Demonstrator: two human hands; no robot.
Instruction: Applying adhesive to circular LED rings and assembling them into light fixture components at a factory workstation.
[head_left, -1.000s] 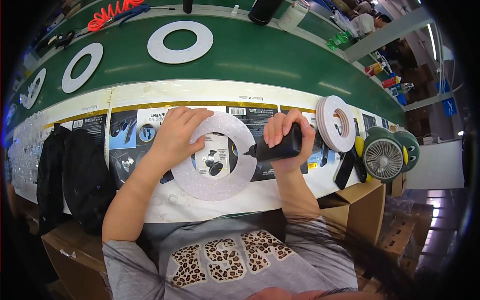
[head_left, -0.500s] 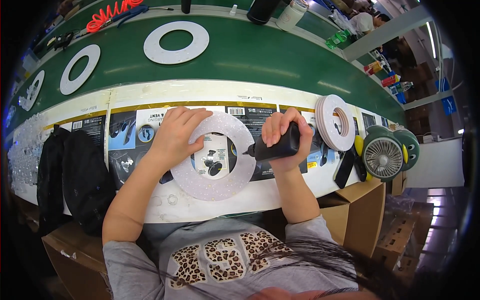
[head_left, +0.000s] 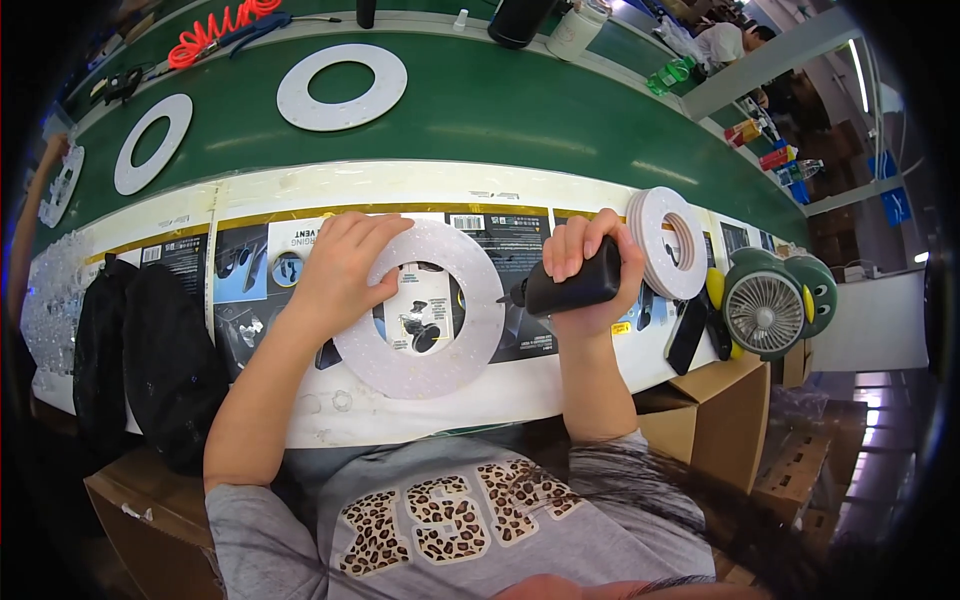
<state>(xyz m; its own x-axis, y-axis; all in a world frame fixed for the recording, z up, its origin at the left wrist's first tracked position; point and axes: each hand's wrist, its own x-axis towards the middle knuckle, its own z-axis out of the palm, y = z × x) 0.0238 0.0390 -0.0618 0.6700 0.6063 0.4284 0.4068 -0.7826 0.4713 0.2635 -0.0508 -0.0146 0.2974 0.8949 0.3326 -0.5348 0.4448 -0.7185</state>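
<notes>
A: Where is the ring?

B: The white ring (head_left: 425, 310) lies flat on the near edge of the bench (head_left: 480, 395), on top of printed cards, right in front of the person.

A: And the left hand?

B: The left hand (head_left: 340, 270) rests on the ring's upper left part, fingers spread and pressing down on it. It is not closed around anything; the palm lies flat on the ring's surface.

A: The right hand?

B: The right hand (head_left: 590, 265) is wrapped tight around a black tool (head_left: 570, 288), fingers curled over the top. The tool lies roughly level, its tip pointing left and meeting the ring's right edge, or very nearly so. I cannot tell whether it truly touches.

A: What is seen through the ring's hole?

B: A printed card with small black parts pictured on it.

A: What else is close by?

B: Just right of the right hand a stack of rings (head_left: 668, 242) stands tilted on edge. Past that sits a small green fan (head_left: 768, 308), with a black object lying between them. To the left, dark cloth (head_left: 140, 345) hangs over the bench edge.

A: Farther off?

B: Two more white rings (head_left: 342, 88) (head_left: 152, 142) lie on the green belt (head_left: 520, 110), well apart from the hands. A red coiled hose (head_left: 215, 30) lies at the far side.
</notes>
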